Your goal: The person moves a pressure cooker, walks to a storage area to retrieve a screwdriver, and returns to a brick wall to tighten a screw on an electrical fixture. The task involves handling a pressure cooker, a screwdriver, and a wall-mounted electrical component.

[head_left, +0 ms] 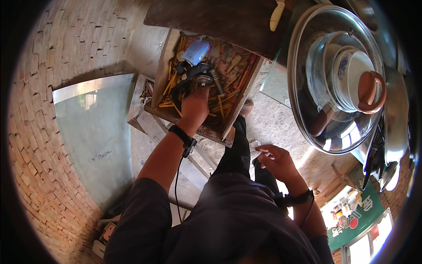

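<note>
My left hand (195, 105) reaches into an open wooden drawer (163, 66). Its fingers close around a black thing with a round, shiny front (203, 80); the fingertips are partly hidden, and its kind is unclear. Under and around it lie several yellow pencils (170, 83). A blue box (196, 53) sits just beyond, and a grey cylinder (216, 82) lies right of the hand. My right hand (279, 163) is held low over the floor, right of my legs, thumb and fingers pinched together. Something small and pale shows by its fingertips, too small to name.
At the right, a large glass lid (303, 132) with a brown handle lies near stacked bowls (351, 75). A dark tabletop (211, 22) overhangs the drawer, with a pale handle (276, 15) on it. A glass sheet (96, 132) leans against the brick wall (39, 154) at left.
</note>
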Demonstrator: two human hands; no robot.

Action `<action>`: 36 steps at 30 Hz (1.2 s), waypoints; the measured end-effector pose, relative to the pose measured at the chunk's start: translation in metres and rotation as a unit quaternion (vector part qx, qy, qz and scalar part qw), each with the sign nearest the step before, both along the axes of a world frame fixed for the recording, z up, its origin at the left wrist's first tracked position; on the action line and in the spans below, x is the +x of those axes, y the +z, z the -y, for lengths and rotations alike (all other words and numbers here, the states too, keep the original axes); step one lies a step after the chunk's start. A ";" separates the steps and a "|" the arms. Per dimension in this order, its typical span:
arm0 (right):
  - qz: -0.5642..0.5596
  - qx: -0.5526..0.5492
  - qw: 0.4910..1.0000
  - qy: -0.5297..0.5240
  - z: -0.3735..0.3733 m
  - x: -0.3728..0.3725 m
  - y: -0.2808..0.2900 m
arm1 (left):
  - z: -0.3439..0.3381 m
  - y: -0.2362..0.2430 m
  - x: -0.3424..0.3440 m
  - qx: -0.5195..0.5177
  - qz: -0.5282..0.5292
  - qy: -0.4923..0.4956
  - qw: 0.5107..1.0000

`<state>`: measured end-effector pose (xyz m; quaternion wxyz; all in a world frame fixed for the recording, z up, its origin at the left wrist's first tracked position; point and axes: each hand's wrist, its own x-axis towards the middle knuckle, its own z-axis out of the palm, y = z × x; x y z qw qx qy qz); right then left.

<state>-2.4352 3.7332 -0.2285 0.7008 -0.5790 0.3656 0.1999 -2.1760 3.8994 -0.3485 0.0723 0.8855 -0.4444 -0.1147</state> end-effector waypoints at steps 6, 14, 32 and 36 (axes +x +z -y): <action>-0.005 0.027 0.999 -0.046 -0.002 -0.018 -0.005 | 0.008 -0.019 0.003 0.105 0.001 0.002 0.994; 0.011 0.021 0.999 -0.047 0.000 -0.022 -0.002 | 0.000 -0.003 0.011 0.049 -0.035 0.027 0.998; 0.035 0.137 0.955 -0.259 -0.001 0.001 -0.001 | 0.061 0.145 -0.115 0.009 -0.506 -0.009 0.862; 0.018 0.116 0.954 -0.274 0.003 -0.012 0.000 | 0.067 0.144 -0.120 0.002 -0.480 -0.051 0.876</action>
